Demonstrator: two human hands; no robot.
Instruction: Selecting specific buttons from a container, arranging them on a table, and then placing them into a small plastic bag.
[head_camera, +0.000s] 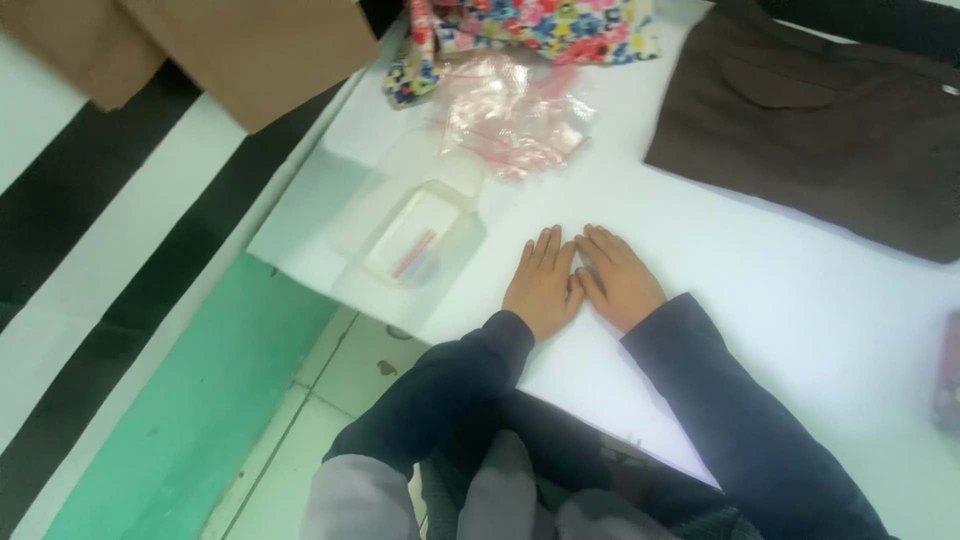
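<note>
— Where are the hands?
— Both lie flat on the white bench (800, 300), fingers straight, holding nothing. The left hand (543, 283) and right hand (620, 280) touch side by side.
— Nearest thing?
— A clear tray (412, 250), just left of the left hand, with thin red and blue sticks inside.
— Beyond the tray?
— Clear bags (512, 118) with red strips, then floral cloth (540, 25). A brown garment (830, 130) lies right of the bags.

hands (583, 283) flat on table (800, 300) | tray (415, 250) left | bags (510, 115) behind | garment (830, 130) right-behind
</note>
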